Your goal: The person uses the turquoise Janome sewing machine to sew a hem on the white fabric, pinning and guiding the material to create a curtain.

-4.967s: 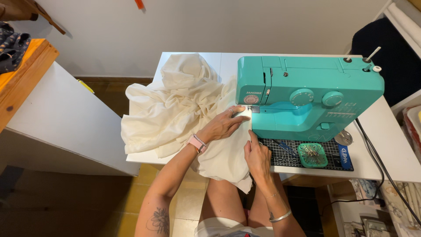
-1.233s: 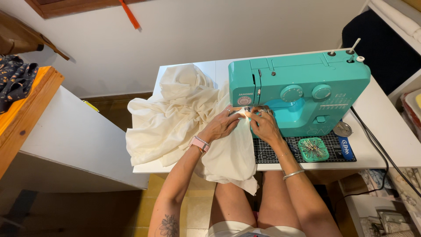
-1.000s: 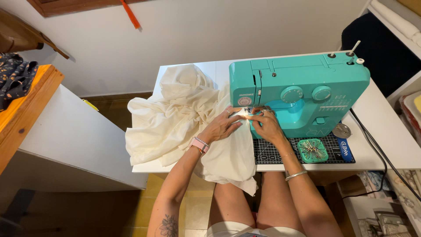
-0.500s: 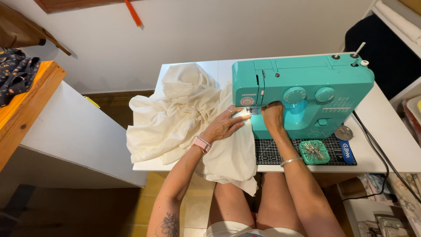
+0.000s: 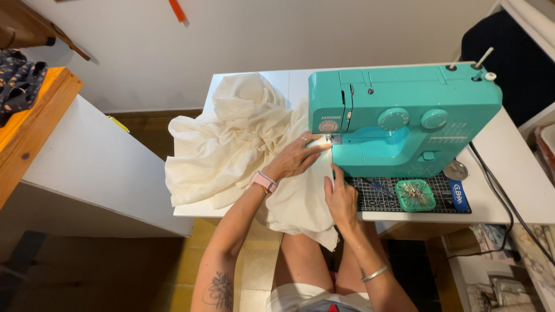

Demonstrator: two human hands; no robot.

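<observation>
A turquoise sewing machine stands on a white table. Cream fabric is bunched to its left and runs under the needle, with one end hanging over the table's front edge. My left hand lies flat on the fabric just left of the needle, fingers spread, a pink watch on its wrist. My right hand presses flat on the fabric in front of the machine, near the table edge, with a silver bangle on the forearm.
A black cutting mat lies in front of the machine with a green pin dish on it and a round metal disc beside it. Black cables run off to the right. A white slanted panel and a wooden shelf stand at left.
My right hand has come away from the needle area, moving back toward me, and now rests flat on the fabric at the table's front. My left hand has stayed on the fabric.
</observation>
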